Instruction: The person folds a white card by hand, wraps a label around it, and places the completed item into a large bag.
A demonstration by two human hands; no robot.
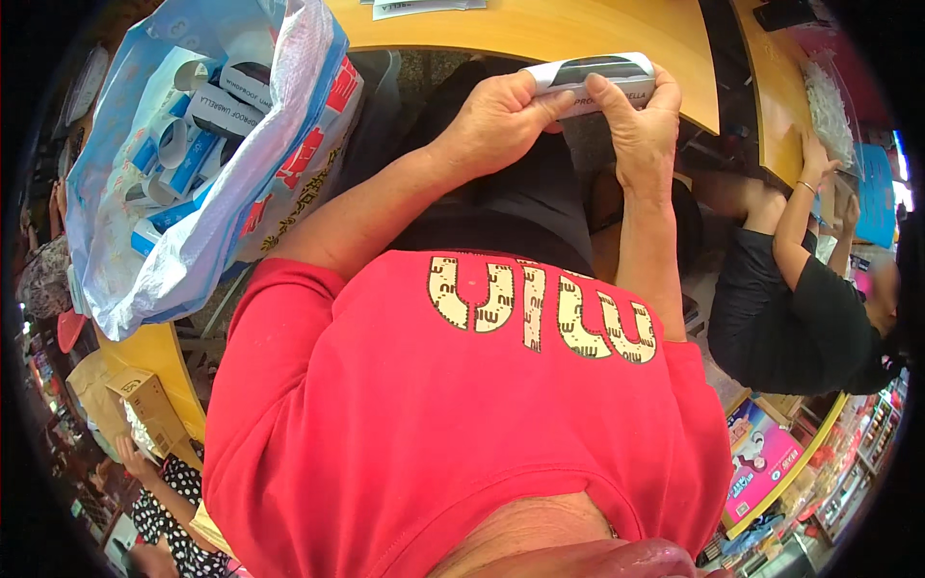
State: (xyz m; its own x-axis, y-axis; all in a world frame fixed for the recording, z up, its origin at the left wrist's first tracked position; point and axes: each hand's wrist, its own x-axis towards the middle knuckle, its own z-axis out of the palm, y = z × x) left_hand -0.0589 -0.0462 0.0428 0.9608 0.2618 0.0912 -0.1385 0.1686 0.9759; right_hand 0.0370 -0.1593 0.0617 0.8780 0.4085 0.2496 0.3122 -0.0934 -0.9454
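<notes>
1. I see both hands raised just in front of the tabletop (520, 24), holding a white printed cardboard sleeve (636, 89) between them.
2. My left hand (496, 123) grips the sleeve's left end, its thumb along the near face; I cannot tell how the fingers sit underneath.
3. My right hand (641, 125) grips the other end, thumb pressed on the near face and forefinger curled around the right edge.
4. The sleeve lies crosswise, with a dark, curved opening along its upper side.
5. To my left I have a blue-and-white woven bag (178, 279), open-mouthed, with white cartons (224, 111) and blue-and-white cartons (198, 159) piled loosely inside.
6. At my view's top edge, flat printed sheets (429, 8) lie on the tabletop.
</notes>
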